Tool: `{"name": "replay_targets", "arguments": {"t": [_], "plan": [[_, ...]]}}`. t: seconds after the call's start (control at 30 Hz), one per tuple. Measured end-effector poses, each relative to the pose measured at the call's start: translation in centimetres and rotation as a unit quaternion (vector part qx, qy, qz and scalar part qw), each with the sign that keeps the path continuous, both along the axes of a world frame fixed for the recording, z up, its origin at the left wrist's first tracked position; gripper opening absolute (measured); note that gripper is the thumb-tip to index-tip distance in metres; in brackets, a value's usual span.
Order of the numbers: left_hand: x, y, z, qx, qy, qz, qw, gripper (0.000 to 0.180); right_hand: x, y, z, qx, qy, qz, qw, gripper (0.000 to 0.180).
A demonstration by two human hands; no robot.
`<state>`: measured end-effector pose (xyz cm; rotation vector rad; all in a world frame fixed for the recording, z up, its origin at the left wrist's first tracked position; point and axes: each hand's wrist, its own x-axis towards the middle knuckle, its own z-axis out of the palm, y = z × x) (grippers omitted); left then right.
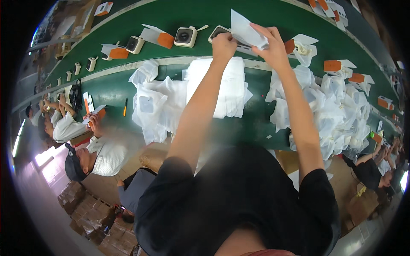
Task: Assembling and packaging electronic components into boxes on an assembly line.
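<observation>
Head view: white box (245, 30) in the right hand (273, 47), upper centre of frame

White box stands open at upper centre, a pale flap rising to the left. Right-hand fingers grasp its right side and lower end, thumb below. Left hand (224, 48) just to the left, fingers curled in; cannot tell whether they pinch anything, as the tips are partly hidden. Cream device (218, 32) sits behind the left hand, partly covered.

Markings: the neighbouring cream unit (185, 37), upper centre-left, has a dark face with small pale marks, too small to read. Orange-and-white box (164, 39) lies open beside it on the green belt (194, 13). Carton (87, 102) at left has dark printed patches, wording not legible at this size.

Stack of white sheets (218, 96) at centre, under the left forearm. Pile of white wrapped packages (339, 106) at right; greyish patches show through the wrap, no text resolvable. Orange pen-like tool (125, 107) lies left of centre. Co-worker's hand (95, 123), far left, holds another orange-and-white piece.
</observation>
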<state>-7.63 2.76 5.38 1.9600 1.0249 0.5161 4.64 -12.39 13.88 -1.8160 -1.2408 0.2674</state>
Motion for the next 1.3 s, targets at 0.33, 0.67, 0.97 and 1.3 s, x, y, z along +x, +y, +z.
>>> {"name": "replay_targets", "arguments": {"t": [0.33,0.67,0.97,1.3], "plan": [[2.2,-5.4,0.1,-0.056,-0.123,0.085,0.987,0.027,3.3,-0.7,-3.1,-0.202,-0.372,0.099,0.900,0.048],[-11.2,-10.6,-2.8,-0.049,-0.111,0.142,0.982,0.010,1.8,8.2,-6.1,-0.108,-0.046,0.120,0.986,0.045],[-19.0,-16.9,-4.7,0.018,0.073,0.089,0.993,0.036,2.4,11.9,-6.9,-0.425,0.107,0.107,0.892,0.073],[-19.1,-16.1,-3.5,0.009,0.029,0.107,0.994,0.014,-7.7,-10.1,-2.8,-0.067,0.574,-0.096,0.810,0.050]]}}
